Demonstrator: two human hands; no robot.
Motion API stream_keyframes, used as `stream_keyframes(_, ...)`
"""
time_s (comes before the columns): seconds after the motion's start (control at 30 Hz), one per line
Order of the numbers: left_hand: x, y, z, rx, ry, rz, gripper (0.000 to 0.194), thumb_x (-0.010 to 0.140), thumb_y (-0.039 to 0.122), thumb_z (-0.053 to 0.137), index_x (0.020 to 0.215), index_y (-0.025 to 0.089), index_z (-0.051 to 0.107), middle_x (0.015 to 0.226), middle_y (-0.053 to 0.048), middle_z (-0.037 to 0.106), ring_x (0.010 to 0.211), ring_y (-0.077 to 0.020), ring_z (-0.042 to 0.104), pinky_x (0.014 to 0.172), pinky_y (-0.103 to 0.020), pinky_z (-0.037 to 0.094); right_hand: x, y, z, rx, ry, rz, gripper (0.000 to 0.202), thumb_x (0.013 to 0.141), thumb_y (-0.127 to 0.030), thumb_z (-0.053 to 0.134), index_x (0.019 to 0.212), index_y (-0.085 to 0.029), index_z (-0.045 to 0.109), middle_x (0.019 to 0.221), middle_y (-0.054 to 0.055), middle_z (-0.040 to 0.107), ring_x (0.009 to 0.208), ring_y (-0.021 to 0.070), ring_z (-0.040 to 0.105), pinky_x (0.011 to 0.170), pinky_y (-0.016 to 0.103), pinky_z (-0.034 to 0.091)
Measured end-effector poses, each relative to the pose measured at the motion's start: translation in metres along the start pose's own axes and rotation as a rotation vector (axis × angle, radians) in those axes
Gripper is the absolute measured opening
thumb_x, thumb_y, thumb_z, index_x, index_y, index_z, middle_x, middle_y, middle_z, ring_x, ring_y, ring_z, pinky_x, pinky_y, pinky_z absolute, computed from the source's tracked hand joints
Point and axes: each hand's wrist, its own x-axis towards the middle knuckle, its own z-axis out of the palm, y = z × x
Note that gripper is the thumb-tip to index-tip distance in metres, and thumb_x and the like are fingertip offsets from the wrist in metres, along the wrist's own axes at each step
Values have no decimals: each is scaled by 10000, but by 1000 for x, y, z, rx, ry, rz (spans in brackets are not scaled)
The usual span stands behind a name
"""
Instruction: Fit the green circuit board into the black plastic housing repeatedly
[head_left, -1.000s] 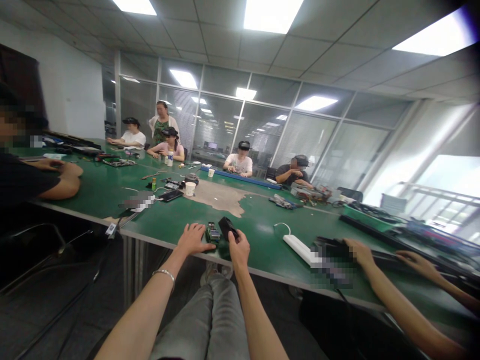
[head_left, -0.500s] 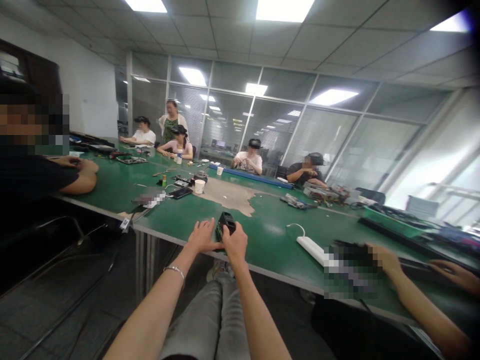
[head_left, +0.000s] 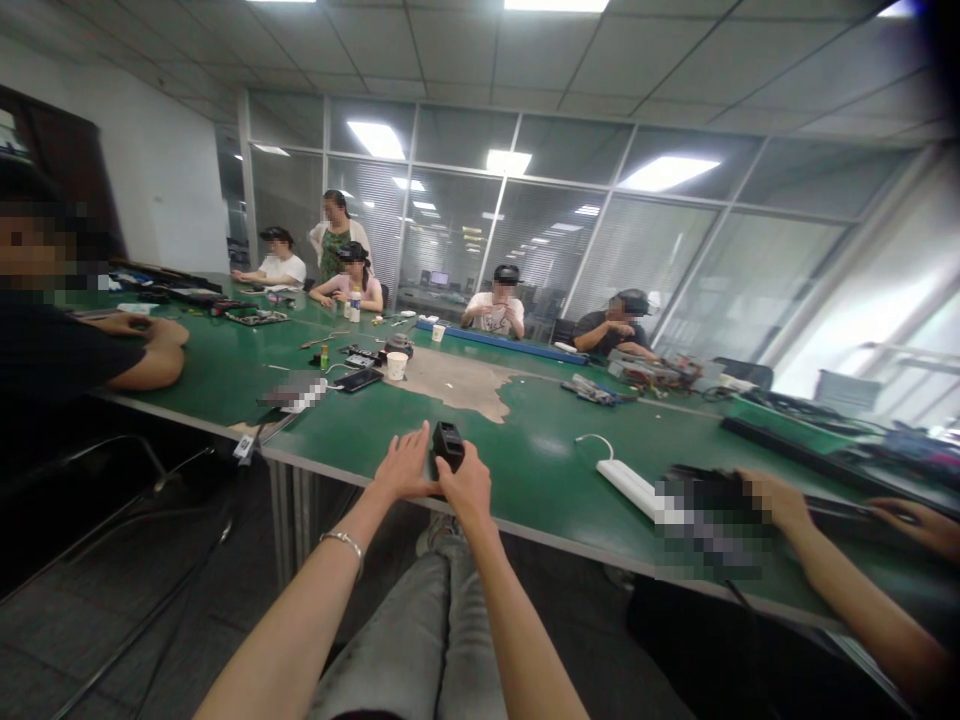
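Head: white cup (head_left: 397, 367) beyond black box (head_left: 448, 445)

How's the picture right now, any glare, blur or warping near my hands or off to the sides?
Head view: pale glare on the green tabletop, right of the right hand; its black rectangular box slightly soft; bright window washed out; mosaic over the white power strip's near end; wide-angle stretch at the edges; top right corner black.

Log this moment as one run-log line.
right hand: on black housing | left hand: fingers spread, beside it | surface: green table, near edge | nearer paper cup: farther back
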Motion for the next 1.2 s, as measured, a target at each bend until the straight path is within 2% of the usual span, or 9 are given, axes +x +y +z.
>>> stream_keyframes(0.13, 1, -1, 1, -19, 9, 11, 1196, 686, 688, 567, 1503, 125, -100, 1493, -187, 322, 1368, -341, 295, 1120, -514, 199, 8, -5, -4, -50, -41, 2, 348, 827, -372, 591, 1104, -160, 591, 994, 118, 694, 947, 244, 656, 776, 290, 446)
stream_keyframes(0.27, 2, -1, 2, -16, 5, 18, 1155, 707, 633, 566, 1502, 118, -95, 1444, -186, 386, 1349, -333, 322, 1118, -523, 201, 8, -2, -1, -112, -116, 60, 370, 797, -376, 623, 1088, -149, 597, 949, 139, 697, 897, 262, 666, 747, 312, 453)
stream_keyframes(0.5, 1, 0, 1, -9, -25, 42, 1118, 706, 491, 591, 1502, 141, -112, 1465, -160, 377, 1361, -313, 299, 1131, -529, 186, -3, 14, 25, 19, 13, -88, 568, 841, -394, 570, 1301, -73, 482, 1169, 194, 633, 1087, 261, 606, 870, 299, 437)
stream_keyframes(0.67, 0, -1, 0, -29, -50, 53, 1085, 725, 426, 569, 1497, 160, -145, 1462, -140, 394, 1367, -293, 297, 1134, -528, 177, -10, 11, 27, 38, 22, -53, 488, 850, -411, 551, 1232, -109, 535, 994, 145, 689, 927, 253, 652, 749, 283, 452)
stream_keyframes(0.77, 1, -3, 2, -42, -45, 28, 1154, 703, 483, 601, 1490, 147, -173, 1443, -160, 411, 1362, -302, 312, 1129, -527, 184, -8, 3, 22, 53, 24, -34, 460, 857, -430, 532, 1193, -119, 567, 939, 128, 700, 862, 254, 663, 717, 290, 450)
stream_keyframes(0.87, 2, -4, 4, -45, -39, 14, 1219, 673, 566, 629, 1490, 145, -170, 1443, -173, 408, 1358, -315, 323, 1128, -530, 185, 0, -5, 13, 94, 82, -11, 567, 847, -456, 541, 1277, -87, 532, 1063, 172, 684, 964, 275, 651, 795, 313, 454)
stream_keyframes(0.97, 3, -4, 3, -33, -44, 25, 1174, 682, 673, 596, 1512, 162, -59, 1469, -171, 381, 1364, -331, 314, 1126, -541, 181, 8, -6, 0, 154, 150, 28, 657, 835, -500, 545, 1329, -70, 503, 1192, 202, 637, 1086, 289, 610, 889, 337, 440)
stream_keyframes(1.1, 3, -3, 1, -12, -80, 41, 1030, 710, 778, 511, 1500, 209, 174, 1478, -127, 398, 1371, -333, 301, 1134, -536, 167, 12, 14, -12, 150, 205, 84, 662, 839, -520, 523, 1343, -92, 500, 1224, 187, 625, 1120, 293, 595, 917, 349, 432)
stream_keyframes(1.2, 2, -2, 1, -12, -70, 37, 1010, 723, 811, 465, 1493, 206, 216, 1472, -117, 417, 1369, -329, 304, 1139, -523, 170, 8, 38, -11, 44, 153, 184, 673, 844, -511, 515, 1349, -67, 489, 1192, 217, 634, 1085, 313, 614, 900, 365, 436)
